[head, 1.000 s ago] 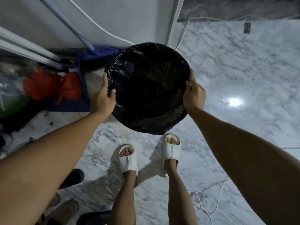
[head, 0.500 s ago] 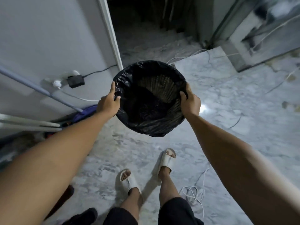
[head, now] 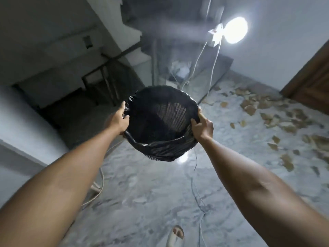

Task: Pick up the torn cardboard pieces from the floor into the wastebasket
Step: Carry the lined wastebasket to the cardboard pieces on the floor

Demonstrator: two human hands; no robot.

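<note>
I carry a round wastebasket (head: 161, 132) lined with a black plastic bag, held up in front of me above the floor. My left hand (head: 118, 118) grips its left rim and my right hand (head: 202, 125) grips its right rim. The inside looks empty as far as I can see. Several torn brown cardboard pieces (head: 267, 118) lie scattered over the marble floor at the right, well beyond the basket.
A dark stairwell (head: 85, 97) opens at the left behind a white wall. Thin white cables (head: 195, 189) trail across the marble floor below the basket. A bright lamp (head: 235, 30) hangs at the back. A brown door (head: 313, 82) stands at the right.
The view has swung up and right with the basket still in both hands. The wall and socket have left the frame; the stairwell, lamp and scattered cardboard have come into view.
</note>
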